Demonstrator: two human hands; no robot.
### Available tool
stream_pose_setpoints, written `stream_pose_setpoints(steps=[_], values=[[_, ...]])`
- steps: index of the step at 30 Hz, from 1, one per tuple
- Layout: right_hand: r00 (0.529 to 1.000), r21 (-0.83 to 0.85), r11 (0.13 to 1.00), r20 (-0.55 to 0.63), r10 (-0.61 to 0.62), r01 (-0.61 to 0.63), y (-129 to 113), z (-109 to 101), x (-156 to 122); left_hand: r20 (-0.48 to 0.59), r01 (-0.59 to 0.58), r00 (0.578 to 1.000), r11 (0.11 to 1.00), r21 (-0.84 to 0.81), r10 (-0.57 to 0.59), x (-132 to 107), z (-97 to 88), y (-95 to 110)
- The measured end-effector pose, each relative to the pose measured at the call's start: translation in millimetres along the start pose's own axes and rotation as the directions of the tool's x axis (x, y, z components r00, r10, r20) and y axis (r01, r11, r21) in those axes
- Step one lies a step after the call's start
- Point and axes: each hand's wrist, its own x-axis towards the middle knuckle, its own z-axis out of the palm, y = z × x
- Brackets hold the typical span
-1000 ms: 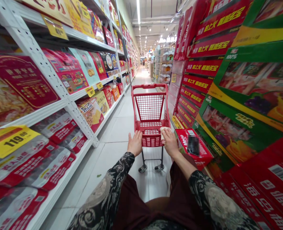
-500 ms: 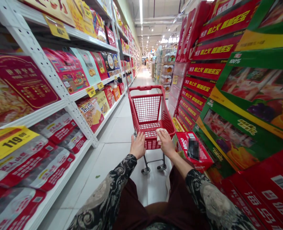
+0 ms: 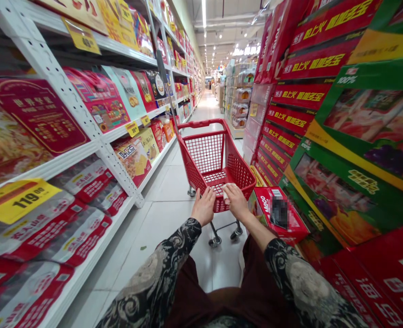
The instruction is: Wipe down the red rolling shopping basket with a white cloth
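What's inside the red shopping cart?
Inside the red shopping cart, you can see its gridded floor and mesh panel. The left hand, right hand and white cloth hide part of its near end.

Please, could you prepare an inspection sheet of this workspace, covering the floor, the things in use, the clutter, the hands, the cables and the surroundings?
Surface: pale tiled floor, with a small green scrap.
Job's things: red shopping cart and white cloth.
Clutter: red box to the right of the cart.
Hands: left hand at the cart's near rim, fingers extended; right hand holds the cloth at the same rim.
Cables: nothing seen.
Surroundings: white shelves with packaged goods at left; red cartons and green cartons stacked at right.
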Motion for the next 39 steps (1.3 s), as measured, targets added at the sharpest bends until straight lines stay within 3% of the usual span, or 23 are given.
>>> stream_pose_setpoints(steps=[4,9,12,16,19,28,35,39], values=[[0.994,-0.001,0.995,-0.054,0.1,-0.1,26,-14,0,-0.008,-0.025,1.0,0.999,0.02,0.025,4,1.9,3],[0.993,0.007,0.994,-0.045,0.113,-0.113,10,-8,-6,-0.005,-0.071,0.997,0.997,0.034,0.071,6,4.2,16],[0.997,0.01,0.997,-0.004,0.071,-0.071,8,-10,-9,0.003,-0.124,0.992,0.991,0.052,0.124,9,0.4,8],[0.989,0.01,0.989,-0.008,0.149,-0.148,27,-24,-6,-0.033,-0.029,0.999,0.995,0.097,0.033,14,-1.5,-11],[0.981,0.036,0.98,-0.003,0.194,-0.194,36,-31,-1,-0.039,-0.022,0.999,0.993,0.117,0.027,16,2.7,-13],[0.995,0.124,0.988,-0.032,0.093,-0.088,-2,-14,-17,-0.036,-0.056,0.997,0.991,0.12,0.061,20,6.3,3],[0.987,0.079,0.989,-0.09,0.134,-0.127,15,-16,-19,0.025,-0.084,0.996,0.994,0.071,0.083,23,-4.4,1],[0.978,0.037,0.995,-0.185,0.094,-0.089,8,-11,-15,0.061,-0.082,0.995,0.996,0.036,0.08,30,-5.7,6]])
